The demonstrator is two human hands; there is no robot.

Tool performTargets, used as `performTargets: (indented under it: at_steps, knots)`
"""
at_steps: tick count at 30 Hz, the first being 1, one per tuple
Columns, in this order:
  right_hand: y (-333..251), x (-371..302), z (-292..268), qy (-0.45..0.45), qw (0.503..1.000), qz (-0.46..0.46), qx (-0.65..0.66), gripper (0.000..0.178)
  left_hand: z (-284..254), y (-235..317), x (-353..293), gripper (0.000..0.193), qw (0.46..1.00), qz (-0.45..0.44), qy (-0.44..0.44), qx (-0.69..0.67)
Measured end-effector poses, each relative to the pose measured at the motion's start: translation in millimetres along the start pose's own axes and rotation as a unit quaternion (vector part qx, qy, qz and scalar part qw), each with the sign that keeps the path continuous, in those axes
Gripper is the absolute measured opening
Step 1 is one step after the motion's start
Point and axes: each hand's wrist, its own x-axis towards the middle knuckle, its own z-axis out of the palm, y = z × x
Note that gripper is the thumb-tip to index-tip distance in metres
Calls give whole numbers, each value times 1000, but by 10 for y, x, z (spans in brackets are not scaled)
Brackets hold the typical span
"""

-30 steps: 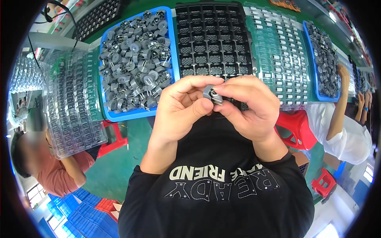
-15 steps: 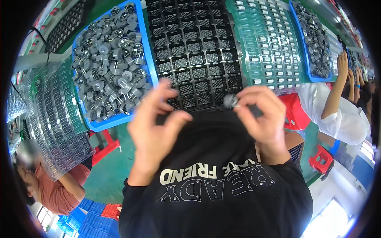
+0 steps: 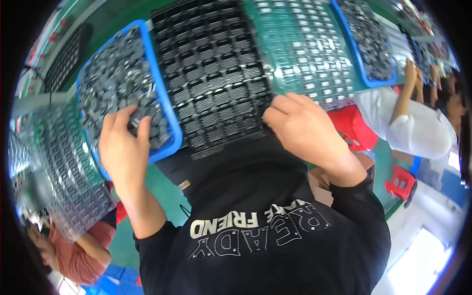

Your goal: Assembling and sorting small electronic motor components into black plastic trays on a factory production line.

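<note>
My left hand (image 3: 123, 147) is over the near right part of a blue bin (image 3: 173, 142), thumb and fingers apart among small grey round parts (image 3: 115, 78). Nothing is gripped in it that I can see. At the near right corner of a black compartment tray (image 3: 211, 93), my right hand (image 3: 305, 128) has its fingers curled downward and closed. Whatever lies under those fingertips is hidden. The tray's compartments that show hold no grey parts.
Right of the black tray lies a clear plastic tray (image 3: 314, 54) with rows of shiny metal pieces. Another blue bin (image 3: 351, 49) of parts stands beyond it. Red stools (image 3: 354, 129) are at the right. Co-workers sit on both sides, one near stacked clear trays (image 3: 69, 162).
My left hand has moved left, from beside the black tray to the bin. My right hand has turned downward at the tray's corner; the grey pinned part it pinched is now out of sight.
</note>
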Motion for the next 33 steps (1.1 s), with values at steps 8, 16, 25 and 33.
performTargets:
  at_steps: [8,16,25,33]
  knots:
    - [990,149,44,231,939,252,46,24,10,69,199,27,998,-27,-32,52]
    - [1414,637,13,152,927,341,34,30,20,-85,109,24,988,-45,42,-142]
    - [1543,413,2,127,960,192,157,19,97,-184,25,34,857,-90,159,-483]
    - [1425,538,-56,153,947,233,157,15,211,102,-63,44,407,-31,-71,-910]
